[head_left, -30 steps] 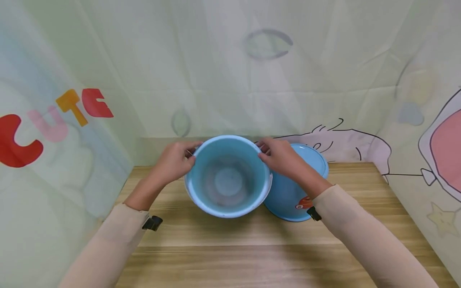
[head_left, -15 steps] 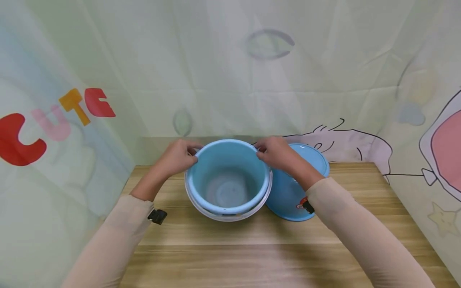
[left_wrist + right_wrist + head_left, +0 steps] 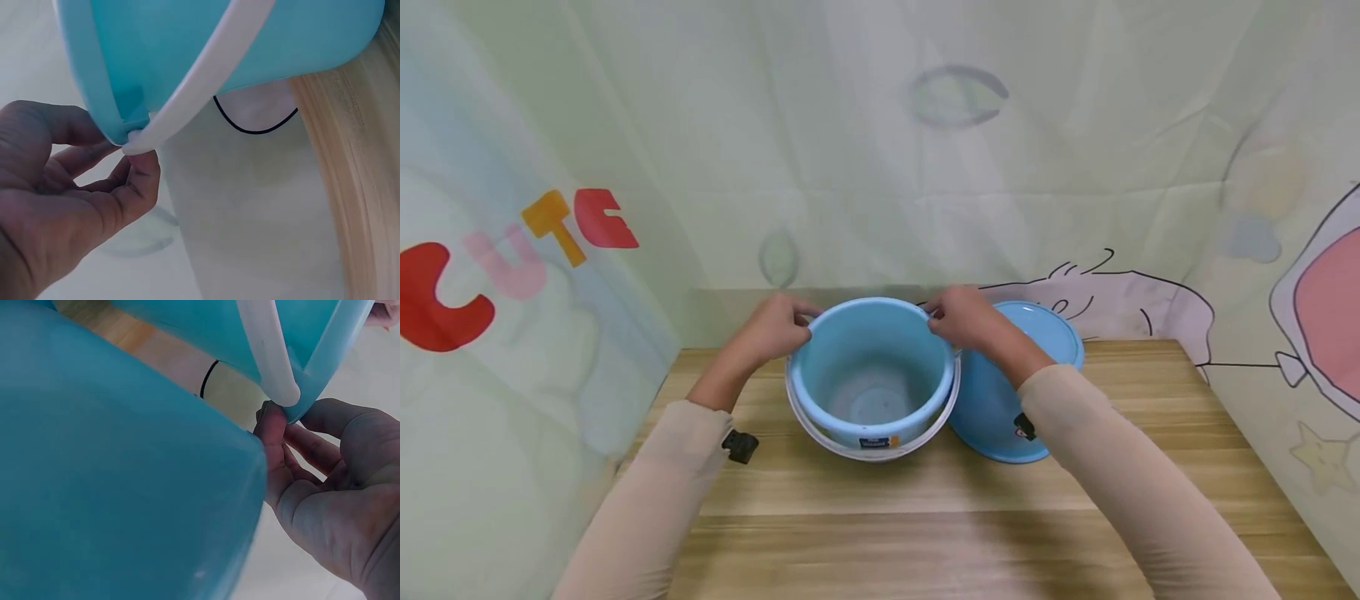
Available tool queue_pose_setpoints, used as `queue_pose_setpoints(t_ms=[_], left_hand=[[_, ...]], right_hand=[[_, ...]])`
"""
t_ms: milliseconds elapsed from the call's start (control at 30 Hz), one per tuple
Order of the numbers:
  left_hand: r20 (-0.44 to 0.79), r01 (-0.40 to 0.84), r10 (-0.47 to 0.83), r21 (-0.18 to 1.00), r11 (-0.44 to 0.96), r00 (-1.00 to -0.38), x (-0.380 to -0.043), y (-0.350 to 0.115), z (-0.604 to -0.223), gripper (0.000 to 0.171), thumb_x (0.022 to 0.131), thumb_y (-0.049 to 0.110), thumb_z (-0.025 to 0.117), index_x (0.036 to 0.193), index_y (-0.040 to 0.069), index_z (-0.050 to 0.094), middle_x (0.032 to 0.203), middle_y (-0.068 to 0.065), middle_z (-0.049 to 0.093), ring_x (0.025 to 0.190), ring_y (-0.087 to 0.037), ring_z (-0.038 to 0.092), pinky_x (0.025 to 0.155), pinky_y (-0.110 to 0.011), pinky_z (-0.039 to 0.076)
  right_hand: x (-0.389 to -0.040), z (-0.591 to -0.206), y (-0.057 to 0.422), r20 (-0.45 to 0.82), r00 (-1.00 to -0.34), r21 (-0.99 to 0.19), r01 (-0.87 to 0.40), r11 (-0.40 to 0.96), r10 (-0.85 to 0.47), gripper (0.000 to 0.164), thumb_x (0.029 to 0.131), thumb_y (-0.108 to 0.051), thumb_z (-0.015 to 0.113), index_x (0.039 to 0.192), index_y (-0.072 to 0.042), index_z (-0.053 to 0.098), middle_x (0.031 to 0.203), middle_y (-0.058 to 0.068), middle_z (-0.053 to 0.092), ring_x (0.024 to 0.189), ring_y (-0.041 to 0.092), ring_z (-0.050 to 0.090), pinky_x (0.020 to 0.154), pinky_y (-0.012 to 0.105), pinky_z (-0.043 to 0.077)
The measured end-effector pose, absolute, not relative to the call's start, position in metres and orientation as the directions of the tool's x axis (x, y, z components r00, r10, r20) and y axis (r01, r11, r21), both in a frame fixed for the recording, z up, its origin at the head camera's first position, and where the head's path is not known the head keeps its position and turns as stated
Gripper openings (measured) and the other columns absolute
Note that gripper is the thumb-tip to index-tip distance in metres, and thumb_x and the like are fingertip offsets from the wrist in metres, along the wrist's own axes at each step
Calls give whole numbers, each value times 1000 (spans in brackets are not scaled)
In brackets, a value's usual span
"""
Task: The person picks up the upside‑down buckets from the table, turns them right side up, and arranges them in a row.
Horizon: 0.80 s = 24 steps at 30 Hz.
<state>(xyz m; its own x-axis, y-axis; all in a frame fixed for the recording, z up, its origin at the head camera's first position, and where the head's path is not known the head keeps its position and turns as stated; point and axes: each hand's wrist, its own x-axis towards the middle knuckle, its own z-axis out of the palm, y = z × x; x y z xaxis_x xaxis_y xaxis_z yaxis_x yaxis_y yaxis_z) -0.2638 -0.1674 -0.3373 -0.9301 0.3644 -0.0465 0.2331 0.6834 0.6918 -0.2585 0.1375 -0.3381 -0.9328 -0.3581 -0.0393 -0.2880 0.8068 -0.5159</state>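
Note:
A light-blue bucket is held with its mouth facing up toward the head camera, its floor visible inside. Its white handle loops low around the near side, below a small label. My left hand grips the rim on the left; in the left wrist view, thumb and fingers pinch it right where the handle joins. On the opposite side my right hand pinches the rim at the other handle joint, also seen in the right wrist view. Close beside that hand stands a darker blue bucket, bottom up.
The wood-grain table reaches back to a printed cloth backdrop, which also hangs along both sides. In the right wrist view, the upturned bucket's wall fills much of the left, near the right fingers.
The held bucket has gone down and tilted, so its front wall and label now show and the handle stands apart from the rim. Both hands kept their hold; the right moved slightly left.

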Motion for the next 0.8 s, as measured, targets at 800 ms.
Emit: queue_pose_setpoints(t_ms=[800], left_hand=[[75,283,328,701,654,-942,-242,-178,-367,45,103,12,57,143,-9,53,135,-33,61,124,-49,62,95,-55,58]], right_hand=[[-227,-348,136,51,-929,-536,-336,775,-368,61,104,-27,59,155,1,39,152,23,51,138,38,53,111,55,47]])
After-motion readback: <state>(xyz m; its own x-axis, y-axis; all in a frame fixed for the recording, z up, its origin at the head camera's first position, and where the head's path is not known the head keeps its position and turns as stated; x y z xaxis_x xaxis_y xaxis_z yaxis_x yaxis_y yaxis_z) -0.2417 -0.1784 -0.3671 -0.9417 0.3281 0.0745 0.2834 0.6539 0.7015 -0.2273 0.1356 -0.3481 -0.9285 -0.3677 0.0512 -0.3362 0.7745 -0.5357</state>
